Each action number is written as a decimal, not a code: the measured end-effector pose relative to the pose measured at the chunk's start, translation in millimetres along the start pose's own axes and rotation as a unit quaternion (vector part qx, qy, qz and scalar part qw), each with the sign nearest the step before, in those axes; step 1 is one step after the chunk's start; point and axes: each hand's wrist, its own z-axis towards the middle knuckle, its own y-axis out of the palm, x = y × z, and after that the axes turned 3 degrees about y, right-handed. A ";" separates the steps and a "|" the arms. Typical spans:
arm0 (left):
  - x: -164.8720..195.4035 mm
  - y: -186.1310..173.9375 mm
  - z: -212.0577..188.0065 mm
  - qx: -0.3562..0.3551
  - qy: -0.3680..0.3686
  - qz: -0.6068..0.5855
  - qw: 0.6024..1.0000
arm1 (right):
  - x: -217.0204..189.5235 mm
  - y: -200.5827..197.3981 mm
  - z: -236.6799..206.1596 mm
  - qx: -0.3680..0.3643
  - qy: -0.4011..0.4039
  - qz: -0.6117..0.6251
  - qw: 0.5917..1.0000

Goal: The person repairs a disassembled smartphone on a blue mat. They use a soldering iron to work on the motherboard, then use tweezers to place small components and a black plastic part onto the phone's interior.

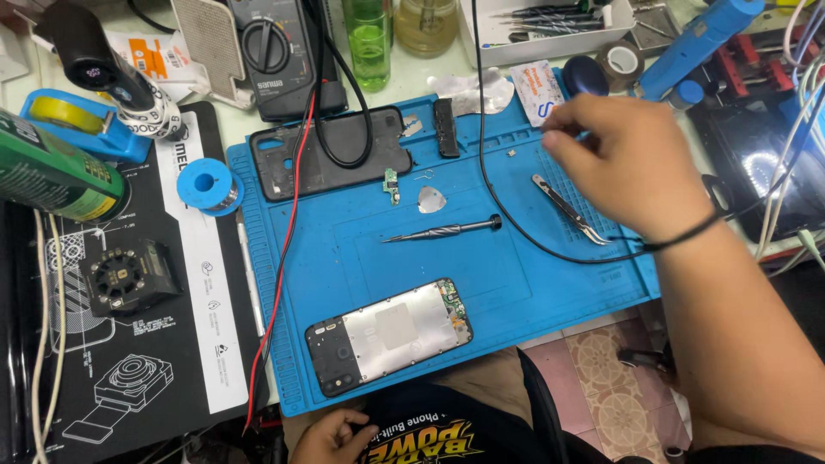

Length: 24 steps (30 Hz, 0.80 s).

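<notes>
Tools lie scattered over a blue mat that covers the middle of the bench. The right hand reaches out over the far right part of the mat, knuckles up and fingers curled inward with the tips pinched together; whether anything small sits between them cannot be told. Just below that hand, curved tweezers rest on the mat, close beside a black cable that loops across the mat and passes under the wrist. A screwdriver lies flat near the mat's centre, with a grey pick just above it and a small green circuit board to the left of the pick. An opened phone, its metal shield and circuit edge showing, lies tilted at the near edge of the mat, well apart from the right hand. A dark phone back cover sits at the mat's far left corner. The left hand rests low by the person's lap below the bench edge, fingers loosely curled and holding nothing visible. A roll of solder wire stands just left of the mat.
</notes>
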 end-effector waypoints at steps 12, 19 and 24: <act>21.0 -20.3 6.5 0.081 -0.082 -0.269 0.956 | -35.9 113.1 64.3 -0.063 0.114 -0.081 0.988; 8.1 -28.1 8.5 0.052 -0.021 -0.321 0.946 | -12.0 127.2 65.9 -0.037 0.081 -0.044 0.995; 4.5 -36.8 13.7 0.027 -0.015 -0.271 0.962 | 0.4 120.7 69.0 -0.043 0.116 0.062 0.990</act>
